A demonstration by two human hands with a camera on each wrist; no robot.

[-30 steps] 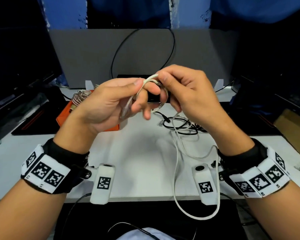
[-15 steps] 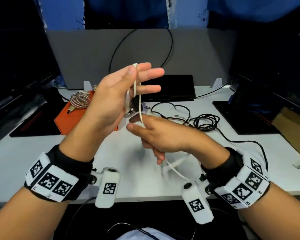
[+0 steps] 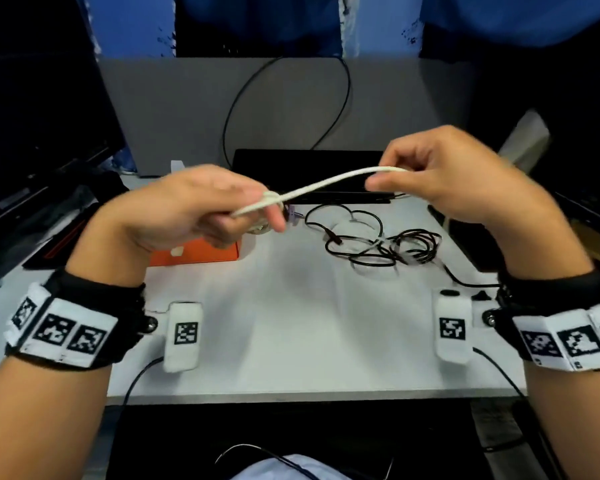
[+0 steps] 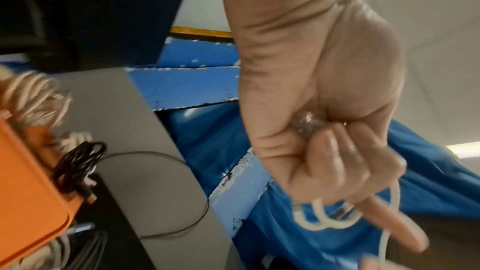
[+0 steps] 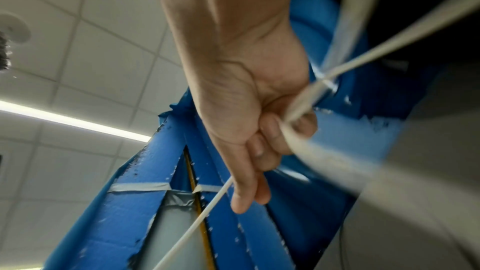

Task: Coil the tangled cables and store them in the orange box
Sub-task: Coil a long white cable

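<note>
Holding the white cable (image 3: 329, 183) taut between my two hands, I have its free stretch running as a shallow diagonal across the middle of the head view, low at the left and rising to the right. My left hand (image 3: 194, 206) is clenched around the turns already wound on its fingers, which show as small pale loops in the lower right of the left wrist view. My right hand (image 3: 440, 174) pinches the cable at the upper end of that line, right of centre. The next wrap, I judge, turns on this: the loose length lies to the right of the coil hand, so the right must carry it leftward.

The orange box (image 3: 201, 252) sits at centre left of the head view, mostly hidden under my left hand; the left wrist view shows coiled cables already in it. A black cable tangle (image 3: 381, 244) lies on the white table (image 3: 291, 341), right of centre. How many turns I hold is blurred, and the white cable's tail is out of sight.
</note>
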